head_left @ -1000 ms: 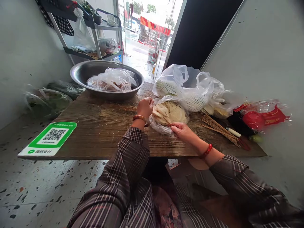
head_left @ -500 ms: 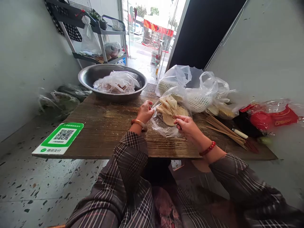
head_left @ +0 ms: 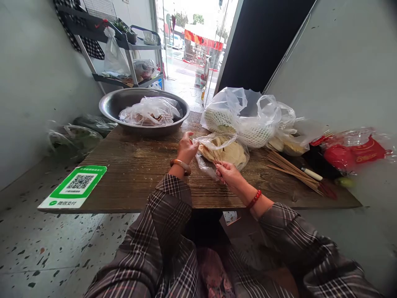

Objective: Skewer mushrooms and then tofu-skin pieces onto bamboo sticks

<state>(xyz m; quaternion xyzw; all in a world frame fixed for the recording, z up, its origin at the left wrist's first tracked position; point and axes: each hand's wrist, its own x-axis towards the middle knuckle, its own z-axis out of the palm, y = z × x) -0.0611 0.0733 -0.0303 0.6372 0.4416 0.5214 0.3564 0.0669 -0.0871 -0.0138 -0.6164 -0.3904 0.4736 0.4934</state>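
My left hand [head_left: 187, 150] pinches the left edge of a clear plastic bag [head_left: 214, 142] that lies on the wooden table. Inside the bag are thin, pale, flat food pieces [head_left: 234, 154], stacked and partly veiled by the film. Closed around a few thin bamboo skewers [head_left: 220, 156], my right hand [head_left: 230, 175] is at the bag's near side, the skewers pointing up over its mouth. Pale food at the skewers' far ends lies partly under the film, so its exact hold on them is hard to make out.
A metal basin [head_left: 107, 112] with a bagged load stands at the back left. White carrier bags [head_left: 262, 131] sit behind the food. To the right lie loose skewers [head_left: 290, 170], a white-handled tool [head_left: 312, 174] and a red package [head_left: 356, 152]. A green QR card [head_left: 74, 187] is front left.
My right hand has moved left and slightly down with the skewers. The skewered pale pieces, earlier raised above the bag, are now lower and partly under its film. My left hand keeps its pinch.
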